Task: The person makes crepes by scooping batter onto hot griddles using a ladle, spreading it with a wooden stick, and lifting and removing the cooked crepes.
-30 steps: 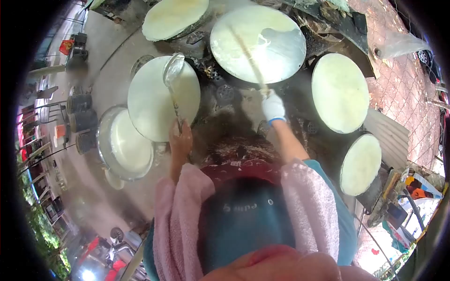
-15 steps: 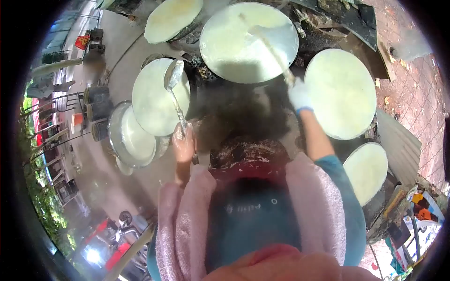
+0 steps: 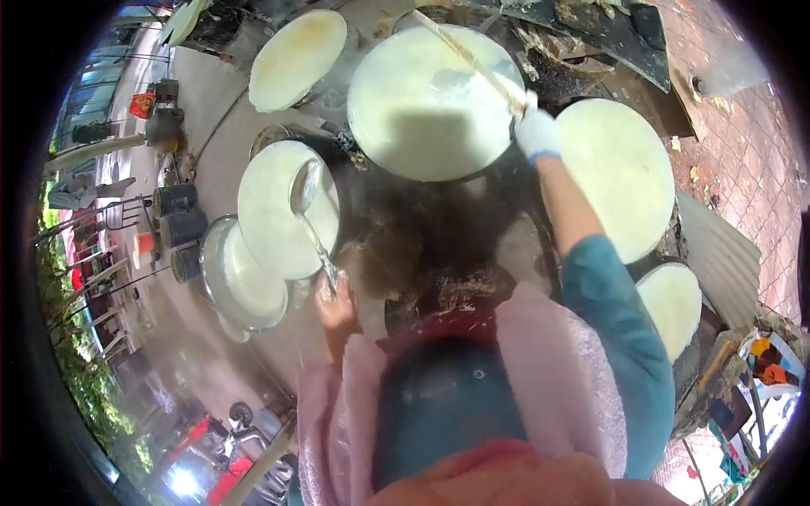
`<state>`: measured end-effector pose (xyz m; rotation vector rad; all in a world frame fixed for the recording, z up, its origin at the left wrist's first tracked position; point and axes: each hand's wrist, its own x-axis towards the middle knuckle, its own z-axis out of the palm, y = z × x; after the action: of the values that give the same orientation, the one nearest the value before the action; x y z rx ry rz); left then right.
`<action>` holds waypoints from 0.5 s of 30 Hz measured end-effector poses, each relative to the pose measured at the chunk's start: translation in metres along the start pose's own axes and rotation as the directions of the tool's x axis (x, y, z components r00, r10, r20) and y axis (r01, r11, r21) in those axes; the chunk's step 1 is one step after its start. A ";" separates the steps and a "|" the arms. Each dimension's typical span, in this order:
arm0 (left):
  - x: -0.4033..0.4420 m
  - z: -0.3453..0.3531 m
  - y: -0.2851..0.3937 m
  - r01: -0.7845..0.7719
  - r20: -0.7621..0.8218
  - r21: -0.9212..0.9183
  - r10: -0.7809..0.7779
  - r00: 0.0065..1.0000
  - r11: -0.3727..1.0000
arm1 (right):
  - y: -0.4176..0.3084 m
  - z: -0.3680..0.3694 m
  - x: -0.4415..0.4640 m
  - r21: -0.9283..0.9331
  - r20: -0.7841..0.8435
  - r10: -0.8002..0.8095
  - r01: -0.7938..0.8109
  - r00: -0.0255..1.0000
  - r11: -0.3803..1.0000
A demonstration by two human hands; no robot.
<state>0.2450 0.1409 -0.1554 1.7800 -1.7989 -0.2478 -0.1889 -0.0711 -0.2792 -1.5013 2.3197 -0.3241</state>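
My left hand (image 3: 337,305) grips the handle of a metal ladle (image 3: 305,187). The ladle's bowl is over the pale round sheet (image 3: 274,240) at the left. My right hand (image 3: 538,135), in a white glove, is closed around one end of a long wooden stick (image 3: 460,49). That stick reaches up and left across the large central round griddle (image 3: 426,156), which a pale, wet-looking layer covers. A shadow falls on this layer. Whether the stick touches the layer I cannot tell.
A metal basin (image 3: 221,291) with pale liquid stands at the left. Other pale rounds lie at the right (image 3: 620,181), lower right (image 3: 673,304) and upper left (image 3: 299,59). Dark buckets (image 3: 181,228) stand farther left. A corrugated sheet (image 3: 717,257) and wire fence edge the right side.
My right hand has moved up, and the stick now lies higher, across the griddle's upper edge. My left hand and the ladle sit lower in view. The view has also shifted slightly.
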 end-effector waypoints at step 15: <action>0.025 -0.018 0.033 0.651 0.327 -0.495 -0.571 0.753 0.575 | 0.006 0.015 -0.106 0.918 -0.110 0.062 0.077 0.992 0.390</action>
<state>0.2283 0.1246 -0.1164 1.8549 -0.9112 -1.1046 -0.1479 0.0282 -0.2768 -0.8622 1.5952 -1.4808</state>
